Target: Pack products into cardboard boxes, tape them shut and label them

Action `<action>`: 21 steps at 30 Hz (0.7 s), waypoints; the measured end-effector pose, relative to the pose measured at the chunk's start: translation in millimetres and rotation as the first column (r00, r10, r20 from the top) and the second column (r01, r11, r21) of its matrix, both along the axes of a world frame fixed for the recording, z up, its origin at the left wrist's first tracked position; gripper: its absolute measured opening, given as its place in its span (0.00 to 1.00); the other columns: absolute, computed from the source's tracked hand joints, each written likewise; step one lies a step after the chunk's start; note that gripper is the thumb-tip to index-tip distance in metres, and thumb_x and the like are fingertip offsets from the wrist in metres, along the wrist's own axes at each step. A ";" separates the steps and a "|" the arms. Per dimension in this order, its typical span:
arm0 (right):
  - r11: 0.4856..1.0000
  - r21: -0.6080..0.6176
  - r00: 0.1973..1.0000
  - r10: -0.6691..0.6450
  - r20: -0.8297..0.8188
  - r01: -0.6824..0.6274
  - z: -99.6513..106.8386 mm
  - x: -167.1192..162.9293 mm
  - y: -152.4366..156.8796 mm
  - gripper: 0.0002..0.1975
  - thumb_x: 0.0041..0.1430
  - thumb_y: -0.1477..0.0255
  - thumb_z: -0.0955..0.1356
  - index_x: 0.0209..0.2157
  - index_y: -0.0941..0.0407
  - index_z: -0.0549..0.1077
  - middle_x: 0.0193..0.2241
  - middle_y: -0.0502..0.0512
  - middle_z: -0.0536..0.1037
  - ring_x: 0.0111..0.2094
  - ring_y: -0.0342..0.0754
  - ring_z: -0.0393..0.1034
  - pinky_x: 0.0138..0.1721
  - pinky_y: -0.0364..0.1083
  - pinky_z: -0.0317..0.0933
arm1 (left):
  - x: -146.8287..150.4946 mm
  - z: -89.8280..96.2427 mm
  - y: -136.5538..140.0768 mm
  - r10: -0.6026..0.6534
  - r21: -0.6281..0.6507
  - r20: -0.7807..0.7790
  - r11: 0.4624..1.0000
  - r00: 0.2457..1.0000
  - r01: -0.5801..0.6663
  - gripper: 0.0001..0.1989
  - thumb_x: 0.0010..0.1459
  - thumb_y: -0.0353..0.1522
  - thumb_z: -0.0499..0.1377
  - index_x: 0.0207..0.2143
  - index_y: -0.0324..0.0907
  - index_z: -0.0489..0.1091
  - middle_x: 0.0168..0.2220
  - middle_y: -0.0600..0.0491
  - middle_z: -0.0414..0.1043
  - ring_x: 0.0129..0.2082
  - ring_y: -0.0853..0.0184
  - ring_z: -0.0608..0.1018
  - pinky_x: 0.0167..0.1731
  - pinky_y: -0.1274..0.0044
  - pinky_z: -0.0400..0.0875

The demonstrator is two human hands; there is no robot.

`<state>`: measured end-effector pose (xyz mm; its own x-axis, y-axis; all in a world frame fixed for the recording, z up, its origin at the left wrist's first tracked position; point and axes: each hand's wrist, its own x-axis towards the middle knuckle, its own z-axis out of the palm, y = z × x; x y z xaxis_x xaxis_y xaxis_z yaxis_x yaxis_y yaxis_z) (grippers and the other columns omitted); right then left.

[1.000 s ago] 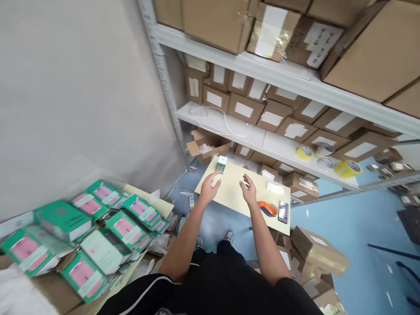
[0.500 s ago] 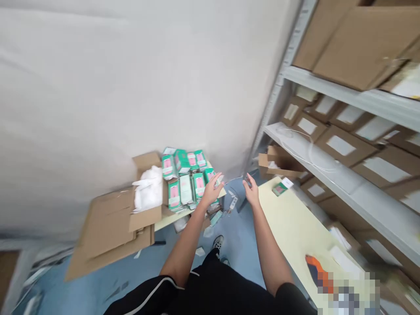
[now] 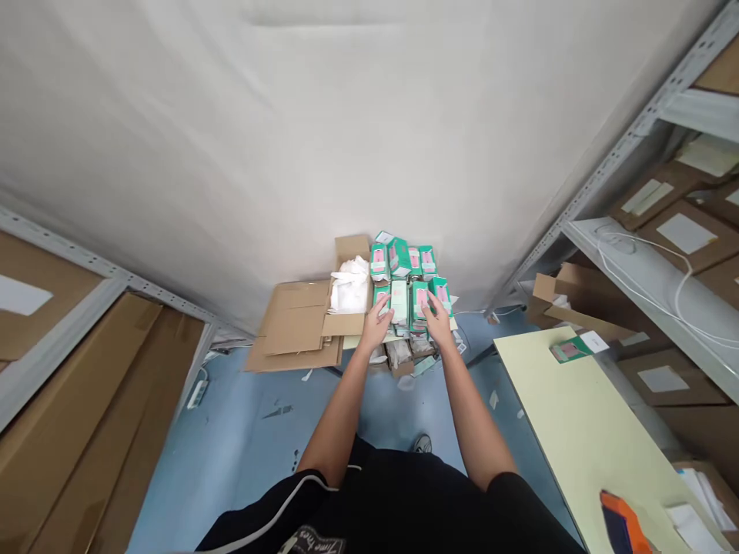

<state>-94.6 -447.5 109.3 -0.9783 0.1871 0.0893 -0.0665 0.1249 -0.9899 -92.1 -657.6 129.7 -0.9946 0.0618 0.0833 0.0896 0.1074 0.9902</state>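
Note:
Several green and white packets with pink panels [image 3: 399, 298] stand in rows on a small pale table [image 3: 350, 342] against the wall. My left hand [image 3: 376, 326] is at the front left of the rows, fingers spread, beside a packet. At the front right, my right hand [image 3: 439, 322] lies over another green packet [image 3: 419, 296], its fingers apart. Both hands look to hold nothing; whether the fingertips touch the packets I cannot tell. Left of the packets is an open cardboard box [image 3: 349, 245] with white bags [image 3: 349, 286] inside.
Flattened cardboard [image 3: 294, 315] juts out on the left. A pale yellow table [image 3: 583, 415] on the right bears one green packet [image 3: 570, 350] and an orange and dark tool [image 3: 622, 523]. Shelves with cartons [image 3: 687, 231] flank both sides. Small cartons [image 3: 402, 368] stand below the packets.
My view has swung left, so the packets sit more central and the right-hand shelf has slid right. Both hands have moved from the gap between the tables to the packets.

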 end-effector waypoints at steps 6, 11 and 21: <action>0.992 -0.001 0.992 0.126 -0.006 -0.126 2.9 -21.2 -119.9 0.35 0.61 0.51 0.69 0.66 0.51 0.70 0.68 0.61 0.68 0.64 0.60 0.67 0.64 0.61 0.63 | -2.3 -8.8 -122.3 0.157 0.035 -0.031 0.987 0.987 -0.156 0.28 0.66 0.42 0.61 0.65 0.43 0.69 0.69 0.43 0.65 0.70 0.55 0.66 0.67 0.64 0.64; 0.980 0.037 0.981 0.195 0.003 -0.195 -8.7 -35.5 -246.7 0.35 0.61 0.51 0.68 0.66 0.51 0.70 0.67 0.63 0.69 0.64 0.61 0.68 0.64 0.62 0.62 | -5.5 -40.4 -256.8 0.251 0.027 0.059 0.967 0.966 -0.253 0.30 0.64 0.44 0.63 0.65 0.43 0.68 0.68 0.43 0.67 0.69 0.53 0.67 0.68 0.62 0.62; 0.858 0.365 0.920 0.265 0.289 -0.362 -110.8 -70.0 -432.5 0.30 0.61 0.61 0.69 0.63 0.55 0.73 0.65 0.62 0.71 0.71 0.59 0.58 0.73 0.59 0.48 | -32.6 -133.3 -450.8 0.363 -0.050 0.368 0.927 0.856 -0.372 0.33 0.51 0.37 0.69 0.60 0.41 0.71 0.65 0.37 0.69 0.68 0.53 0.69 0.67 0.61 0.60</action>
